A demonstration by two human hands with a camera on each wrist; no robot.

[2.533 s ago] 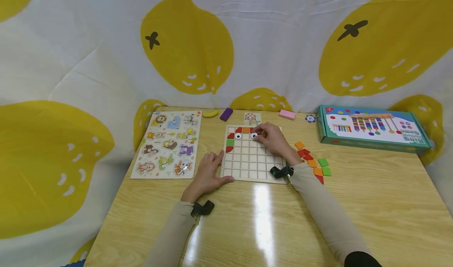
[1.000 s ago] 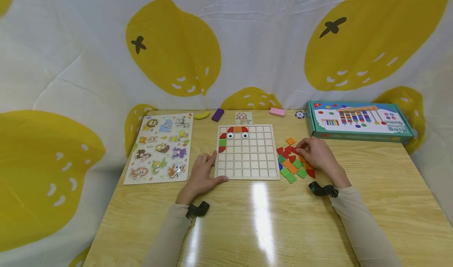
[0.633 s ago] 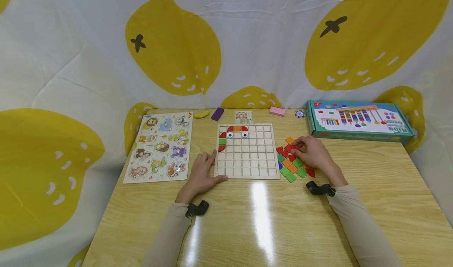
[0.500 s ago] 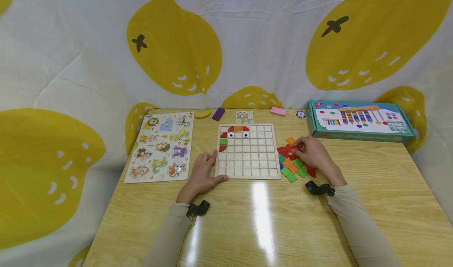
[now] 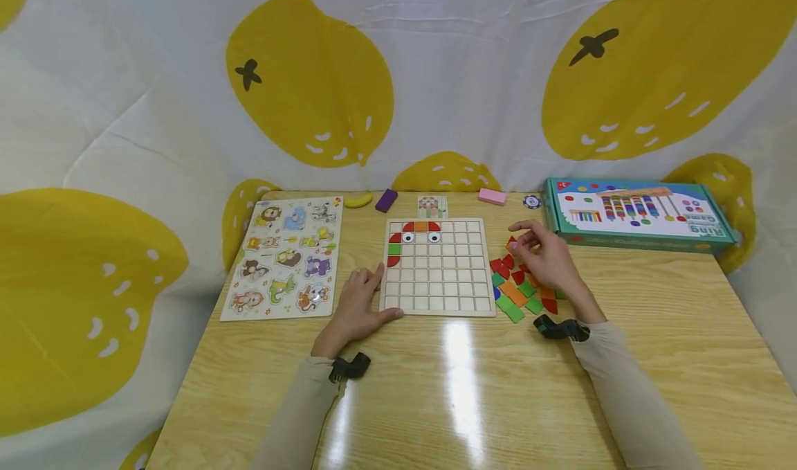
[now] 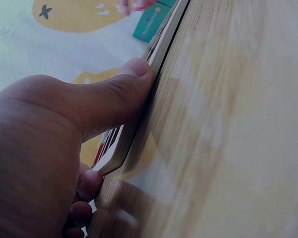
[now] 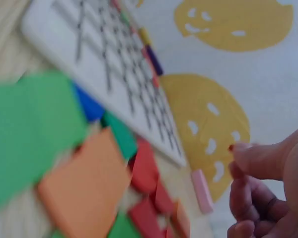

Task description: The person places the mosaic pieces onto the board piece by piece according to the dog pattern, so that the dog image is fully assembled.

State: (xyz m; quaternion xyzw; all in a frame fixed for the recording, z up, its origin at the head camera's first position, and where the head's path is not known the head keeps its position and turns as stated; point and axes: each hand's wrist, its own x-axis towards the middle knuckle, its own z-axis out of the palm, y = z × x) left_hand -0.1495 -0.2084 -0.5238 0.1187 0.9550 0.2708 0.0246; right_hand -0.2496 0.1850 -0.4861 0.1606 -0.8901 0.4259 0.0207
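Observation:
My left hand (image 5: pixel 360 309) rests at the near left corner of a wooden grid board (image 5: pixel 436 286), index finger along its left side and thumb (image 6: pixel 114 96) against the front edge. Red, green and orange tiles and two white eye discs (image 5: pixel 434 237) sit in the board's upper left squares. Over the far end of a loose pile of coloured tiles, my right hand (image 5: pixel 543 255) pinches a small red tile (image 5: pixel 512 241) between thumb and index finger. In the right wrist view only a sliver of that tile shows at the fingertips. Orange tiles (image 7: pixel 89 183) and green ones lie below the hand.
An animal puzzle board (image 5: pixel 283 259) lies left of the grid board. Along the back are a toy banana (image 5: pixel 358 200), a purple block (image 5: pixel 386 201), a patterned card (image 5: pixel 429 208), a pink block (image 5: pixel 492 196), a blue-and-white chip (image 5: pixel 532 201) and a green game box (image 5: pixel 641 214).
My right hand went from an eye disc on the board to the tile pile, then lifted slightly away from it with a red tile. My left hand stays at the board's corner.

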